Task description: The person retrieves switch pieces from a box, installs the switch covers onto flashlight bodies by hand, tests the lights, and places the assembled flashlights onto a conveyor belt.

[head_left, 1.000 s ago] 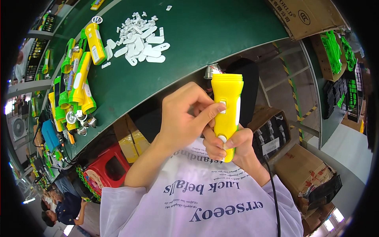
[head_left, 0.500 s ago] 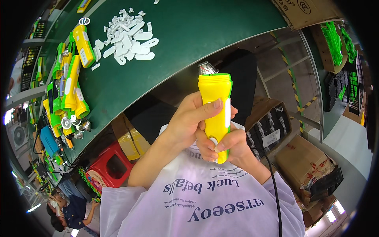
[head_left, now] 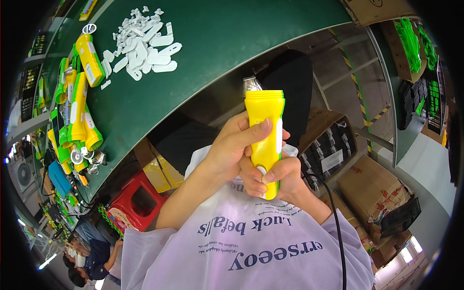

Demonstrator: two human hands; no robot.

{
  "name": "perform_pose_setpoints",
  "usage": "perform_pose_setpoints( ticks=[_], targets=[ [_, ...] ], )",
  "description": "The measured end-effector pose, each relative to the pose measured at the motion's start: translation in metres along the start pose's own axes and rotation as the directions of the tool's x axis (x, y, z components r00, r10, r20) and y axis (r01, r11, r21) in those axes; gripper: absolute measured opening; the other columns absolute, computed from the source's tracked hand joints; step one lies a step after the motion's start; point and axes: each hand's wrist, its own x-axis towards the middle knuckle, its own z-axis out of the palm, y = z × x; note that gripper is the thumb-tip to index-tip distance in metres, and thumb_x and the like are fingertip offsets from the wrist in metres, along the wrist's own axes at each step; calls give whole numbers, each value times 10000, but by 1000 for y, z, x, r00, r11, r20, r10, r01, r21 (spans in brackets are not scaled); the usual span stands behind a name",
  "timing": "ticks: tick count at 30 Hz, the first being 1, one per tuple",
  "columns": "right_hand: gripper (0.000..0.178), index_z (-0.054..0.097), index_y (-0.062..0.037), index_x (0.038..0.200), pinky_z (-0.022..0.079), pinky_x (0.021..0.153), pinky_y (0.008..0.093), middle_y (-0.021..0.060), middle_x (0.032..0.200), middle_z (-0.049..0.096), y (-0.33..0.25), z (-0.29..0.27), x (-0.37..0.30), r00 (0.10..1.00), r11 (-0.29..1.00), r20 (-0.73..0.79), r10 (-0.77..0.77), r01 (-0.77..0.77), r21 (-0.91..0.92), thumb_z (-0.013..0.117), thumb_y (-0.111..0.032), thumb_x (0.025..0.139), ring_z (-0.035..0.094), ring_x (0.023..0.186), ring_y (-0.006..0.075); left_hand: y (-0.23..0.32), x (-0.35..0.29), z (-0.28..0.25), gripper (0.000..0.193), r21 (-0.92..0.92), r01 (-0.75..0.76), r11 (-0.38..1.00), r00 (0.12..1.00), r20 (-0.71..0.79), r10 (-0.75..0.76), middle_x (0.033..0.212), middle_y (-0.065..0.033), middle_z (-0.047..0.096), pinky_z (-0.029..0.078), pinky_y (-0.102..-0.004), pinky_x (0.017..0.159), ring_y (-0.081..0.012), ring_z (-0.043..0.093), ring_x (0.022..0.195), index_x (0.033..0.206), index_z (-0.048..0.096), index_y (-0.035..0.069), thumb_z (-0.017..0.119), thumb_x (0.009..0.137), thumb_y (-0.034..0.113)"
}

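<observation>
Both of my hands grip a yellow flashlight body (head_left: 263, 113) with green edging, held upright over my lap. My left hand (head_left: 237, 145) wraps its middle, thumb laid across the front. Lower down, my right hand (head_left: 278, 176) clasps the bottom end, its thumb beside a pale round button. A white strip runs along the right side of the body. From the open threaded top, a silver reflector (head_left: 252, 84) hangs out on the far side, with thin wires showing near it. Parts of the fingers behind the body are hidden.
On the green table (head_left: 208, 34) lie a heap of small white plastic pieces (head_left: 145, 48) and, left of it, several yellow-green flashlight bodies (head_left: 79, 106). A red stool (head_left: 137, 203) stands below the table edge. Cardboard boxes (head_left: 369, 193) are at right. Another person (head_left: 96, 258) is at lower left.
My view has shifted slightly, so the table items sit a little further left. Both hands keep the same hold on the flashlight body; the dangling reflector has turned a little.
</observation>
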Motion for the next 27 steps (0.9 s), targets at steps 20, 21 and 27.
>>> perform_pose_setpoints(
  ticks=[20,21,27],
  targets=[
    [299,507,-14,866,413,467,322,99,627,475,-2,-4,-3,968,998,-249,13,-28,-56,581,-142,607,448,467,201,-26,9,-17,541,-39,46,998,999,20,-46,1032,-136,661,550,-334,839,-200,666,938,1177,545,-4,588,945,483],
    [264,499,-22,821,409,467,316,94,604,463,-1,-4,-3,965,998,-260,17,-31,-50,579,-150,605,443,461,197,-27,10,-18,544,-91,75,993,997,12,-74,1039,-136,658,548,-341,851,-207,663,947,1185,543,-5,571,953,486],
    [337,509,-30,920,419,468,320,87,653,491,2,-6,-5,965,1000,-264,-13,6,-28,581,-141,611,449,458,191,-30,14,-19,531,-72,52,996,998,35,-50,1027,-138,653,544,-363,872,-218,654,948,1192,539,-2,560,962,477]
  ],
)
